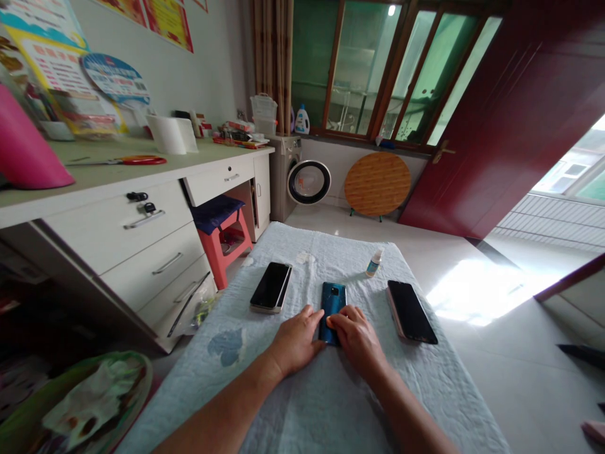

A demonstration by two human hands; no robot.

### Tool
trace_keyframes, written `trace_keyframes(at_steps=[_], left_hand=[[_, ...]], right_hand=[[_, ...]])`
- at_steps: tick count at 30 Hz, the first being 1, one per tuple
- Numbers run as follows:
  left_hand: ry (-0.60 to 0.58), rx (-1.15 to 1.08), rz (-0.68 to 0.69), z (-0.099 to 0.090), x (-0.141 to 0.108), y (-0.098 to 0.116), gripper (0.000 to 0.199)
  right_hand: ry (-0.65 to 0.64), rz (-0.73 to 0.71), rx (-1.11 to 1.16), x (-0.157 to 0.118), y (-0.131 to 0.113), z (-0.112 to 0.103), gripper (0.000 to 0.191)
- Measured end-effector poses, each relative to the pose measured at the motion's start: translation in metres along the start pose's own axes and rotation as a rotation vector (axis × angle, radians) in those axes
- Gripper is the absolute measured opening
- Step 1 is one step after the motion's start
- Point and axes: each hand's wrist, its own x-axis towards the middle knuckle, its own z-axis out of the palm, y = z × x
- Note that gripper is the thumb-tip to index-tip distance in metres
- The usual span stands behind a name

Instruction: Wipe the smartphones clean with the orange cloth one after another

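A blue phone (pixel 334 296) lies back up, camera end away from me, on the cloth-covered table (pixel 302 403). My left hand (pixel 297 337) rests at its left edge, fingertips and thumb against the side. On the phone's right part sits my right hand (pixel 355 333), its fingers pressed together around something small and orange at the tips, too hidden to name. To the left lies a stack of phones (pixel 271 285), a black screen on top. Another stack with a black-screened phone (pixel 412 311) is at the right. A small white spray bottle (pixel 373 263) stands behind, between the blue phone and the right stack.
Left of the table stand a white desk (pixel 137 233) with scissors (pixel 142 160) and a paper roll (pixel 172 134), a red stool (pixel 227 243) and a bin (pixel 137 378). Beyond are a washing machine (pixel 285 170) with its door open and a round wooden board (pixel 377 183).
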Motion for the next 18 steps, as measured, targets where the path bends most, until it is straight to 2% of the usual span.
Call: trace_keyframes(at_steps=[4, 7, 12, 18], left_hand=[[-0.001, 0.001, -0.001, 0.001, 0.000, -0.001, 0.063], [-0.016, 0.006, -0.004, 0.000, 0.001, 0.000, 0.062], [-0.007, 0.006, 0.005, 0.000, 0.001, -0.001, 0.063], [-0.008, -0.006, -0.010, 0.000, 0.000, -0.002, 0.064]], right_hand=[[0.079, 0.112, -0.013, 0.002, 0.015, -0.005, 0.025], [0.074, 0.145, 0.014, 0.001, 0.024, -0.008, 0.023], [-0.024, 0.145, 0.063, -0.002, 0.027, -0.013, 0.017], [-0.168, 0.080, 0.138, -0.006, 0.016, -0.026, 0.015]])
